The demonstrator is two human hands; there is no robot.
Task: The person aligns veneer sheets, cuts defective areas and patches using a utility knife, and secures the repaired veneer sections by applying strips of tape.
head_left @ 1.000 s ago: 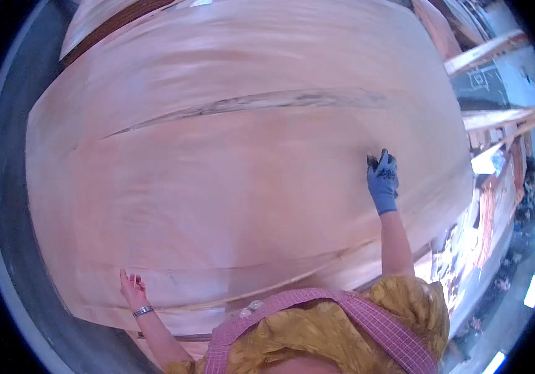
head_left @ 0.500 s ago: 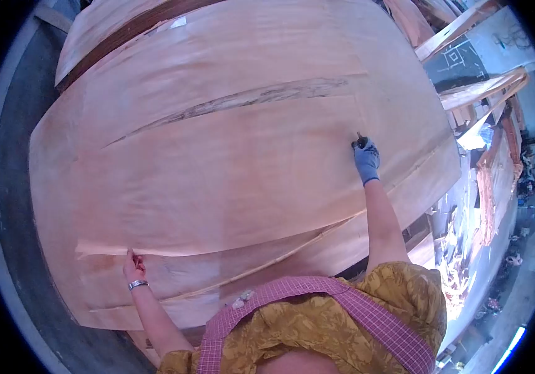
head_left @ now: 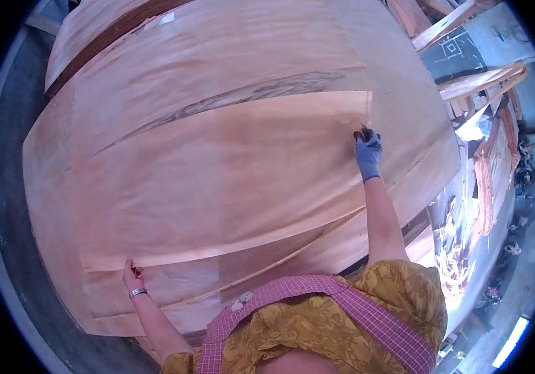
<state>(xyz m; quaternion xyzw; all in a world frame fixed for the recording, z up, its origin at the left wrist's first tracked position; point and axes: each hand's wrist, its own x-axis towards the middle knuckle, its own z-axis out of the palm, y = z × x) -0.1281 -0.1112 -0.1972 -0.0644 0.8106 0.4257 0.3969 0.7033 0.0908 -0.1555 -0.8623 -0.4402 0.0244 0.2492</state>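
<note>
A large thin pinkish veneer sheet [head_left: 249,174] lies over a stack of broader pale sheets [head_left: 404,93]. My bare left hand [head_left: 133,274], with a metal watch band at the wrist, pinches the sheet's near edge at the lower left. My right hand [head_left: 368,149], in a blue glove with dark fingertips, is closed on the sheet's right end, just below its upper right corner. Along the sheet's far edge runs a dark-streaked gap [head_left: 236,96], narrowing toward the left.
A long pale strip or edge [head_left: 292,254] crosses the stack nearer to my body. Another stack with a dark brown side [head_left: 105,38] stands at the upper left. Wooden pieces [head_left: 486,81] and torn, shiny scraps [head_left: 457,255] lie at the right. Grey floor [head_left: 15,206] borders the left.
My left hand has gone from open to pinching the sheet's near edge. My right hand has closed on the sheet's end, whose right edge now stands out slightly raised. The view has shifted.
</note>
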